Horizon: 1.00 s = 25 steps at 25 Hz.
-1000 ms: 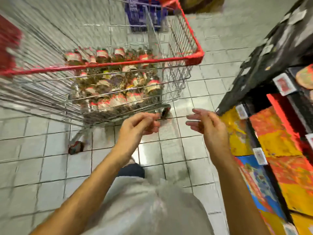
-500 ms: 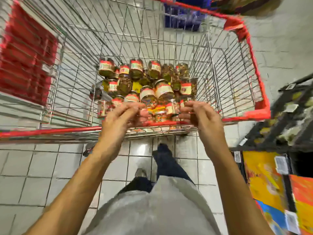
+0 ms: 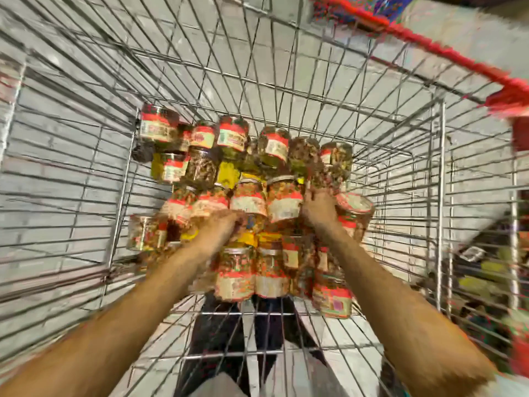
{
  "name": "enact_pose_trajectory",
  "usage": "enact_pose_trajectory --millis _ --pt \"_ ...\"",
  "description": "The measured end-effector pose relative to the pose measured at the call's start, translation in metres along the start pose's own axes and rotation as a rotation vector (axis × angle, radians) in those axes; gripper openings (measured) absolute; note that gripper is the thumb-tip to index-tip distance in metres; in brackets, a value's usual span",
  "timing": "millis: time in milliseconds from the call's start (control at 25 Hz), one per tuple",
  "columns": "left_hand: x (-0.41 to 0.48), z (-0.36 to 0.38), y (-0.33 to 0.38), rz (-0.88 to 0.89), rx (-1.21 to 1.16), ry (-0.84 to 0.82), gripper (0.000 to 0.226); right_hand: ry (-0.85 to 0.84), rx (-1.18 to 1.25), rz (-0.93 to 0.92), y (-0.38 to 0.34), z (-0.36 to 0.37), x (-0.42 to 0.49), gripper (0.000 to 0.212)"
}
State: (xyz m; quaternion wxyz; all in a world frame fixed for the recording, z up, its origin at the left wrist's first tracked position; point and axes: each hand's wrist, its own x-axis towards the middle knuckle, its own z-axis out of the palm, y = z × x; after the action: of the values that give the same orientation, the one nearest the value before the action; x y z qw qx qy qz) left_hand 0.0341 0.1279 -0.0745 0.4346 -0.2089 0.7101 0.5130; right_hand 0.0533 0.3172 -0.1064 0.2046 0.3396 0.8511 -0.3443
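Setting: a wire cart point(image 3: 86, 167) seen from above, with a red rim point(image 3: 446, 53) along its far right edge and a pale tiled floor point(image 3: 357, 75) showing through the mesh.
Load: a heap of jars point(image 3: 232, 136) with red-and-cream labels, lying on their sides and piled in the middle of the cart bottom, toward its near end.
Left hand point(image 3: 220, 229): reaches down into the near left part of the heap, touching the jars there; the knuckles face up.
Left fingers point(image 3: 236, 222): bent toward the jars, but motion blur hides whether they pinch one or only rest on it; I cannot tell.
Right hand point(image 3: 319, 209): set in the right part of the heap, just below a dark-filled jar point(image 3: 322, 170).
Right fingers point(image 3: 312, 196): lie against the lower end of that jar; whether they are curled round it is too blurred to tell.
Between the hands: two labelled jars side by side, the right one point(image 3: 283, 202) touching the right hand.
Arms: both bare forearms run in from the bottom corners, well apart.
Beneath: dark trousers point(image 3: 217, 325) show through the cart bottom.
Right edge: a blurred shelf point(image 3: 483, 270) stands beside the cart.
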Motion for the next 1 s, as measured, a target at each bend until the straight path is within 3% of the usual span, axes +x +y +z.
enact_pose_trajectory --millis 80,200,360,440,560,760,840,960,1000 --pt "0.046 0.013 -0.006 0.028 0.080 0.085 0.027 -0.004 -0.140 0.013 0.008 0.027 0.031 0.034" --pt "0.105 0.016 -0.025 0.066 0.078 0.343 0.019 0.004 -0.336 0.069 0.025 0.076 0.050 0.044" --pt "0.144 0.016 -0.061 -0.177 0.211 0.267 0.054 0.003 -0.412 0.174 0.037 0.100 0.049 0.063" --pt "0.156 0.020 -0.066 -0.254 0.216 0.265 0.076 -0.084 -0.232 0.184 0.044 0.090 0.066 0.058" --pt "0.166 0.018 -0.067 -0.220 0.056 0.183 0.090 -0.110 0.166 0.321 0.051 0.082 0.086 0.068" --pt "0.135 -0.031 -0.058 -0.173 -0.160 0.023 0.047 -0.175 0.590 0.359 0.033 0.068 0.048 0.068" --pt "0.100 -0.058 -0.032 -0.094 -0.169 -0.096 0.037 -0.157 0.802 0.280 0.009 0.042 0.015 0.048" --pt "0.027 -0.080 0.022 0.064 -0.265 -0.292 0.026 -0.188 1.091 0.096 -0.028 -0.008 -0.054 0.050" --pt "-0.002 -0.083 0.042 0.105 -0.280 -0.356 0.034 -0.169 1.159 0.040 -0.034 -0.028 -0.080 0.050"
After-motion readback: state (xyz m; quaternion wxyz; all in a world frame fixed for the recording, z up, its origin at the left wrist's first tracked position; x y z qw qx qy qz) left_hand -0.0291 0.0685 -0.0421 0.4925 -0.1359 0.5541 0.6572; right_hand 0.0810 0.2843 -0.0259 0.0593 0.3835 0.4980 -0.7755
